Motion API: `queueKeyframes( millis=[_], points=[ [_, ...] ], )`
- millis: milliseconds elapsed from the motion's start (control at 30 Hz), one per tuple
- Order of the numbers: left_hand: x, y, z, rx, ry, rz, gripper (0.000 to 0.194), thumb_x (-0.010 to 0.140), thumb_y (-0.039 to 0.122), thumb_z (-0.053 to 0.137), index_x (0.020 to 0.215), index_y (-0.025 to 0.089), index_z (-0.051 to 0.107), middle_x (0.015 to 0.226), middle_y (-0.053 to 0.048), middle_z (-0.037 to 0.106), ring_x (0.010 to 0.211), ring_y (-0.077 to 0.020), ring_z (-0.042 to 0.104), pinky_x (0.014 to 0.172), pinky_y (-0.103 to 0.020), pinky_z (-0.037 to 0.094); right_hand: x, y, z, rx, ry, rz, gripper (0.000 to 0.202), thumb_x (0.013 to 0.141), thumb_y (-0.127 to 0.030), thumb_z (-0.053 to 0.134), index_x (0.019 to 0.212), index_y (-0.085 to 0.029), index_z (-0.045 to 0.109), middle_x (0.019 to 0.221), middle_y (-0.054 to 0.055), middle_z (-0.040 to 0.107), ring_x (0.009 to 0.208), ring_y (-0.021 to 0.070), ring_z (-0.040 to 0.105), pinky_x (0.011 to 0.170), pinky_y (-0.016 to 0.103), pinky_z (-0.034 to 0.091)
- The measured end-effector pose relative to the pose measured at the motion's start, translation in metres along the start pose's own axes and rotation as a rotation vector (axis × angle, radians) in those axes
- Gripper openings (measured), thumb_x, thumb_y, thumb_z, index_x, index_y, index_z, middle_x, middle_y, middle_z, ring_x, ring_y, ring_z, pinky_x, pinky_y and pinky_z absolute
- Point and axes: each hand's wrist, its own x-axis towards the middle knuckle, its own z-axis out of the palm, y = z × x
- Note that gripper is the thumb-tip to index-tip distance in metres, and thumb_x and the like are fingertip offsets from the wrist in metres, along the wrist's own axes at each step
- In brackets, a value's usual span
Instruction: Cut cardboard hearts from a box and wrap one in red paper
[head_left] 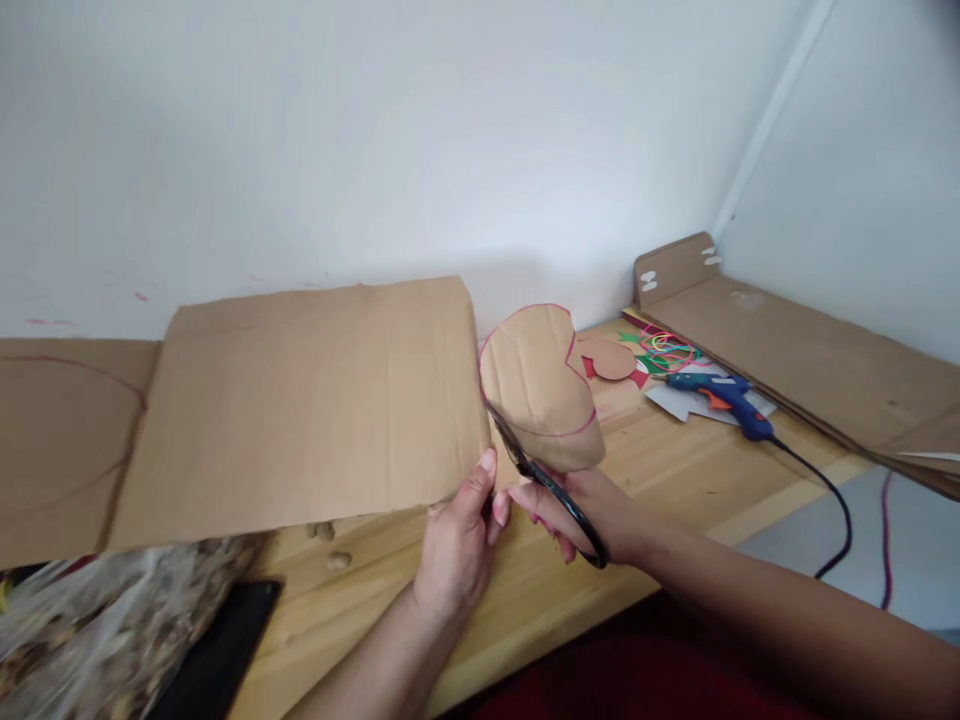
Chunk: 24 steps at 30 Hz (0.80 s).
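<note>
Cardboard sheet [300, 410] spreads from the left edge of the frame to its centre, creased by a fold toward the left, where a faint curved line is drawn on the outer panel. Just beside its right edge, at the centre right, is a heart-shaped cardboard piece [525, 370] outlined in pink, its notch facing right and a strip of bare cardboard left outside the line along its bottom; whether the two are still joined is hard to tell. The left hand [454, 540], at the lower centre, pinches the sheet's lower right corner, thumb on top. The right hand [596, 510], just right of it, has its fingers wrapped around the handles of black scissors [512, 440], whose blades point up and left to the gap between sheet and heart. Beyond the heart, at the centre right, a round tan cutout [613, 361] lies over red pieces, near coloured loops [671, 347] and a blue glue gun [742, 408] with a black cord [836, 490]. Stacked cardboard [817, 350] fills the right side against the wall [360, 140]. At the lower left, a clear plastic bag [112, 630] of small brown bits and a black flat object [221, 650] rest on the wooden table [322, 640].
</note>
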Motion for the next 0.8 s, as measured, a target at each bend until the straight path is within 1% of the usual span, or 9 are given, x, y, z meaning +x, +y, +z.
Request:
queueKeyframes(
  millis=[100, 167, 300, 400, 467, 533, 600, 700, 800],
  points=[
    [0.001, -0.002, 0.0, -0.035, -0.022, 0.008, 0.056, 0.091, 0.058, 0.064, 0.051, 0.02, 0.053, 0.05, 0.003, 0.04, 0.056, -0.0132, 0.039, 0.072, -0.029, 0.042, 0.0, 0.003, 0.002, 0.078, -0.016, -0.003, 0.044, 0.084, -0.06, 0.071, 0.075, -0.02, 0.055, 0.058, -0.008, 0.046, 0.039, 0.0061, 0.044, 0.035, 0.017, 0.042],
    [0.001, -0.003, 0.0, -0.043, -0.018, -0.008, 0.057, 0.09, 0.06, 0.064, 0.051, 0.02, 0.053, 0.05, 0.003, 0.04, 0.057, -0.0139, 0.041, 0.071, -0.029, 0.043, -0.001, 0.004, 0.004, 0.133, -0.037, 0.003, 0.046, 0.084, -0.063, 0.069, 0.077, -0.02, 0.058, 0.058, -0.008, 0.045, 0.039, 0.0059, 0.044, 0.035, 0.017, 0.043],
    [-0.001, -0.003, 0.002, -0.075, -0.017, -0.045, 0.057, 0.089, 0.062, 0.064, 0.052, 0.02, 0.052, 0.052, 0.002, 0.042, 0.058, -0.0149, 0.046, 0.07, -0.03, 0.045, -0.003, -0.003, 0.008, 0.177, -0.036, -0.001, 0.051, 0.083, -0.069, 0.066, 0.079, -0.018, 0.063, 0.061, -0.007, 0.046, 0.041, 0.0053, 0.045, 0.036, 0.016, 0.041],
    [-0.005, -0.002, 0.006, -0.135, -0.069, -0.069, 0.056, 0.091, 0.059, 0.063, 0.053, 0.02, 0.053, 0.051, 0.002, 0.041, 0.058, -0.016, 0.05, 0.07, -0.032, 0.048, -0.002, -0.007, 0.008, 0.13, -0.034, -0.014, 0.054, 0.081, -0.071, 0.066, 0.07, -0.019, 0.057, 0.058, -0.006, 0.045, 0.041, 0.0057, 0.047, 0.038, 0.016, 0.042],
    [-0.006, -0.001, 0.008, -0.144, -0.102, -0.082, 0.057, 0.092, 0.059, 0.061, 0.052, 0.02, 0.053, 0.05, 0.002, 0.04, 0.057, -0.0171, 0.052, 0.069, -0.033, 0.05, 0.0, -0.004, 0.007, 0.113, -0.019, -0.017, 0.056, 0.082, -0.072, 0.065, 0.068, -0.02, 0.051, 0.057, -0.006, 0.045, 0.04, 0.0061, 0.048, 0.038, 0.017, 0.043],
    [-0.007, -0.001, 0.009, -0.131, -0.105, -0.078, 0.058, 0.092, 0.06, 0.061, 0.051, 0.02, 0.053, 0.048, 0.001, 0.039, 0.058, -0.0185, 0.054, 0.069, -0.033, 0.051, 0.002, 0.001, 0.006, 0.106, -0.009, -0.018, 0.056, 0.083, -0.072, 0.064, 0.068, -0.02, 0.048, 0.058, -0.006, 0.046, 0.039, 0.0063, 0.049, 0.038, 0.017, 0.043],
    [-0.006, -0.001, 0.009, -0.117, -0.083, -0.059, 0.058, 0.091, 0.06, 0.063, 0.05, 0.019, 0.054, 0.046, 0.001, 0.038, 0.06, -0.0192, 0.056, 0.071, -0.033, 0.052, 0.003, 0.005, 0.005, 0.112, -0.006, -0.022, 0.055, 0.084, -0.07, 0.064, 0.068, -0.02, 0.048, 0.058, -0.007, 0.046, 0.039, 0.0063, 0.049, 0.037, 0.017, 0.043],
    [-0.005, -0.003, 0.01, -0.147, -0.052, -0.05, 0.056, 0.089, 0.058, 0.067, 0.051, 0.018, 0.056, 0.051, 0.0, 0.046, 0.06, -0.018, 0.058, 0.071, -0.033, 0.053, 0.003, 0.007, 0.006, 0.162, -0.015, -0.029, 0.054, 0.084, -0.069, 0.066, 0.068, -0.02, 0.049, 0.057, -0.007, 0.045, 0.039, 0.006, 0.046, 0.037, 0.017, 0.043],
    [-0.004, -0.006, 0.013, -0.197, -0.071, -0.086, 0.052, 0.088, 0.057, 0.068, 0.055, 0.018, 0.058, 0.057, -0.001, 0.052, 0.057, -0.0165, 0.057, 0.067, -0.033, 0.055, 0.002, 0.005, 0.009, 0.198, -0.027, -0.025, 0.054, 0.085, -0.071, 0.063, 0.071, -0.02, 0.057, 0.057, -0.007, 0.043, 0.039, 0.0055, 0.042, 0.035, 0.016, 0.041]
  ],
)
